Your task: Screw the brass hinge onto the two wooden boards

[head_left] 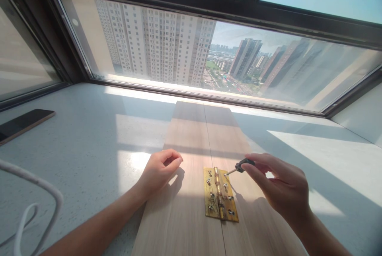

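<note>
One tarnished, brass-coloured hinge (221, 194) lies across two pale boards (179, 216), bearing eight screws (225, 185). The right hand (283, 188) pinches one screwdriver (245, 165); the left hand (161, 169) curls half-closed, whether around anything I can't tell.

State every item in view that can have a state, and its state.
Left hand: fingers curled, contents unclear
Right hand: gripping the screwdriver
Screwdriver: tip at the hinge's far right screw
Hinge: opened flat across the seam
Screws: eight, in the hinge; tightness unclear
Boards: side by side, thin seam between
Phone: lying flat, screen dark
Cable: looped loosely
Window: looks shut
</note>
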